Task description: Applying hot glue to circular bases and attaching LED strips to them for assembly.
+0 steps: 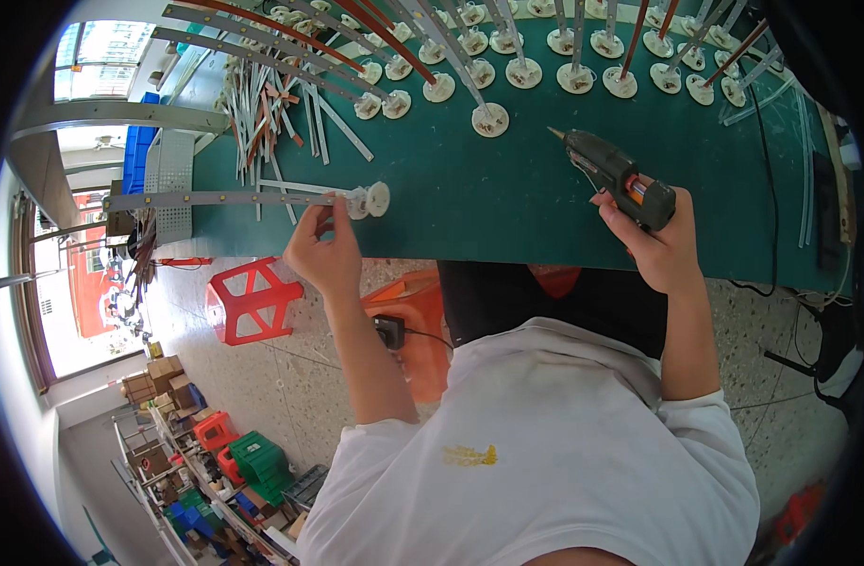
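My left hand (328, 241) pinches a long grey LED strip (215, 198) close to its right end, where a round white base (378, 199) is attached. The strip lies sideways over the left part of the green table, its far end reaching past the perforated white basket. In my right hand (663, 236) is a black glue gun (620, 179), my fingers wrapped round its handle. The gun's nozzle points up and left, toward a standing strip on a round white base (489, 120). Nozzle and held base are well apart.
Several upright strips on round white bases (575, 78) fill the table's far side. Loose strips (262, 123) lie piled at the far left. A black cable (767, 189) runs down the right side. A red stool (252, 300) stands on the floor to the left.
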### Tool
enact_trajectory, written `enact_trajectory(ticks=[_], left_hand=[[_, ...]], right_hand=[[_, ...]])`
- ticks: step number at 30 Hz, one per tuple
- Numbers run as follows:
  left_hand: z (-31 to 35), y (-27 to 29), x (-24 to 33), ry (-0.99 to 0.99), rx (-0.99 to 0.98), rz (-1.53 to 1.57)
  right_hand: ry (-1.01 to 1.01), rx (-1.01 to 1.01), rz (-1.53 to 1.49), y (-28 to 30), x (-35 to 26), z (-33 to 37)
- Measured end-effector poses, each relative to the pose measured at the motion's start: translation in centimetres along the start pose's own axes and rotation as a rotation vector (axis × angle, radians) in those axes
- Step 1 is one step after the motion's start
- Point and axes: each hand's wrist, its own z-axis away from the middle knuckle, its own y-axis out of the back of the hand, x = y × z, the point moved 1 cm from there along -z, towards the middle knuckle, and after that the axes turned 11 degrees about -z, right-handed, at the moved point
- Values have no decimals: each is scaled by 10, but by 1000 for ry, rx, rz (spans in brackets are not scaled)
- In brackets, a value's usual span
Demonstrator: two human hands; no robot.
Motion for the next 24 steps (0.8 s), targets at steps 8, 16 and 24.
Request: enact_trajectory(ticks=[8,16,24], left_hand=[[-10,-1,-22,86,-32,-37],[-1,-1,-28,109,-17,1],[24,4,22,-327,244,-391]], right_hand=[[-13,6,-35,0,3,2],[2,-2,-25,0,1,1],[7,-6,5,-1,1,1]])
